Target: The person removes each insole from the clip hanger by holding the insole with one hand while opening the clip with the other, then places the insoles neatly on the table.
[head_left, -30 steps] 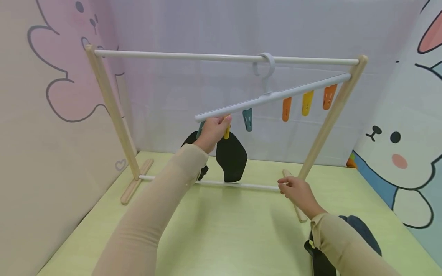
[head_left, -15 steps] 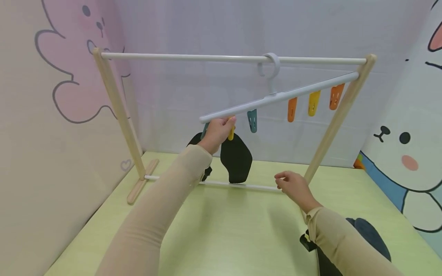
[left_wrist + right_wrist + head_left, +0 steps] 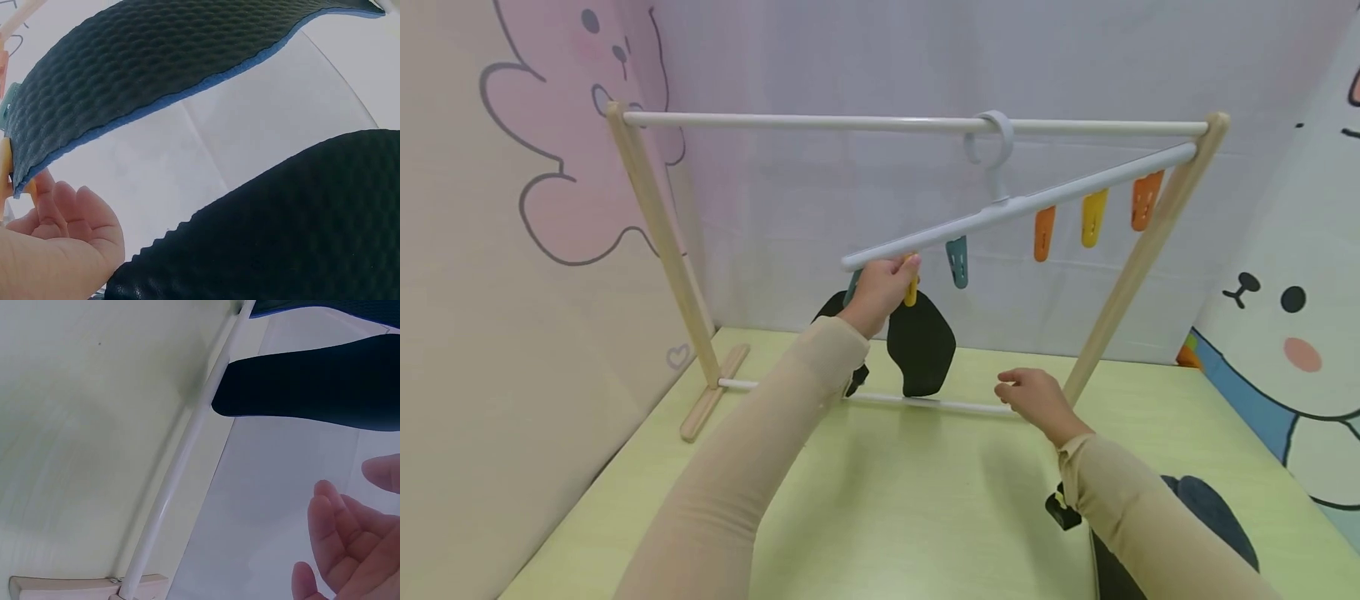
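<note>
A white clip hanger (image 3: 1097, 179) hangs tilted, its left end low, from the drying rack's top bar (image 3: 790, 123). My left hand (image 3: 883, 292) pinches the yellow clip (image 3: 912, 292) near that low end. Below it hangs a dark shoe insole (image 3: 922, 346), its lower tip at the bottom bar. A second insole (image 3: 829, 305) is mostly hidden behind the left wrist. In the left wrist view, one insole (image 3: 150, 62) shows a dimpled face and blue edge. My right hand (image 3: 1037, 402) hovers by the rack's right post, fingers loosely bent, holding nothing.
Other clips hang along the hanger: a teal clip (image 3: 958, 262), an orange clip (image 3: 1043, 233) and more rightward. Dark blue, insole-like pieces (image 3: 1217, 517) lie partly under the right forearm, beside a small black object (image 3: 1063, 508). Wooden posts (image 3: 662, 242) flank the rack.
The camera view has shifted, so the rack sits slightly farther right. My right hand has moved slightly left relative to the rack's right post. The left hand keeps pinching the yellow clip.
</note>
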`<control>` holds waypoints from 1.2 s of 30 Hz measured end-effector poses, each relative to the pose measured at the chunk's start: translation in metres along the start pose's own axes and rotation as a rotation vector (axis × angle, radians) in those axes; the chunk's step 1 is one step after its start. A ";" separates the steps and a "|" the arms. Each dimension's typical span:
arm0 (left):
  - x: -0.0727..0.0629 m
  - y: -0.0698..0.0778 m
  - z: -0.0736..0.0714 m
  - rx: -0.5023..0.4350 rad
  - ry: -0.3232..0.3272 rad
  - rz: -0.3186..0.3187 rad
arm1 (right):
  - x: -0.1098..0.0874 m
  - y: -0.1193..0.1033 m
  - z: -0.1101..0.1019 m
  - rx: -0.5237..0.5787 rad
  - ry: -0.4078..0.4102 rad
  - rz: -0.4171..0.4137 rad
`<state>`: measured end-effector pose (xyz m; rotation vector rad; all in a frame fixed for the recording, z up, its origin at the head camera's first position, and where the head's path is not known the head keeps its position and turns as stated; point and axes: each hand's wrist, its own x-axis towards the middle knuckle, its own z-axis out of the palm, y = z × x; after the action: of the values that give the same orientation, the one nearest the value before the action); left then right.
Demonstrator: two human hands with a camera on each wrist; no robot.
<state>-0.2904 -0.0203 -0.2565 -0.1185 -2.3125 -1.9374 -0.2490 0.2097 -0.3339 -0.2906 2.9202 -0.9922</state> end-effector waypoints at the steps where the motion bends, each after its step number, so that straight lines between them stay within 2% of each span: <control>1: 0.000 0.000 0.000 -0.001 0.000 0.003 | 0.001 0.000 -0.001 -0.009 -0.005 -0.004; 5: 0.000 -0.001 0.001 -0.007 0.003 0.012 | 0.006 -0.002 -0.006 -0.062 0.008 -0.036; 9: 0.000 -0.002 0.001 -0.009 -0.011 0.002 | 0.009 -0.004 -0.006 -0.061 0.017 -0.043; 14: 0.000 -0.003 0.000 -0.016 -0.028 -0.013 | 0.012 -0.013 -0.002 -0.031 0.043 -0.055; 21: 0.000 0.001 -0.003 -0.026 -0.015 -0.013 | 0.018 -0.028 0.004 0.010 0.048 -0.111; 29: -0.002 0.003 -0.004 -0.049 -0.032 -0.017 | 0.027 -0.037 0.008 0.108 0.048 -0.035; 36: -0.003 0.007 -0.006 -0.059 -0.033 -0.019 | 0.030 -0.049 0.014 0.096 0.021 -0.102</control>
<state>-0.2858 -0.0252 -0.2495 -0.1354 -2.2858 -2.0279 -0.2691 0.1578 -0.3144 -0.4312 2.8905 -1.1523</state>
